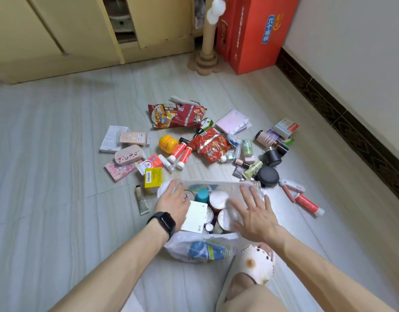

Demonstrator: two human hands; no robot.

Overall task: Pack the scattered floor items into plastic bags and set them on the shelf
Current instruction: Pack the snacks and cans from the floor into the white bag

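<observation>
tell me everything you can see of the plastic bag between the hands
The plastic bag is thin, translucent white film with a blue-green print on its near side. It sits crumpled on the grey floor, mouth open upward. The left hand and right hand lie at its rim, one on each side, fingers fairly straight. Inside it show a white box, a teal-capped bottle and round white lids. A slipper sits right at its near right corner.

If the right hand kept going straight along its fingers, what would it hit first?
Likely the far rim of the plastic bag, just past the fingers of the right hand. Beyond the rim lies the green-gold tube. How high the hand is above the rim is unclear.
</observation>
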